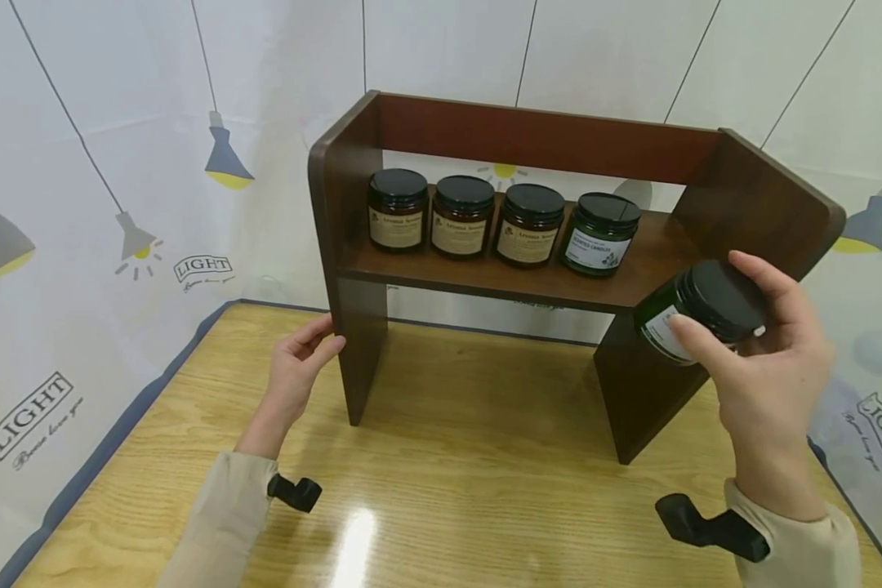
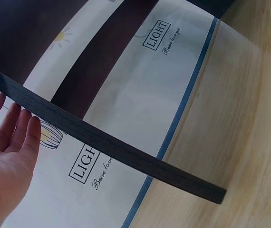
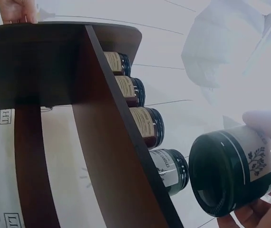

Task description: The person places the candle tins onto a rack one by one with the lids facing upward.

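Observation:
My right hand grips a green candle jar with a black lid and white label, thumb on the label. Tilted, the jar is held in front of the right end of a dark brown wooden shelf. In the right wrist view its dark base faces the shelf. Three brown jars with tan labels and one green scented candle jar stand in a row on the shelf board. My left hand pinches the front edge of the left side panel between thumb and fingers.
The shelf stands on a light wood table. A white backdrop printed with lamps surrounds it. The right side panel rises just behind the held jar, and a red-brown back rail runs across the top.

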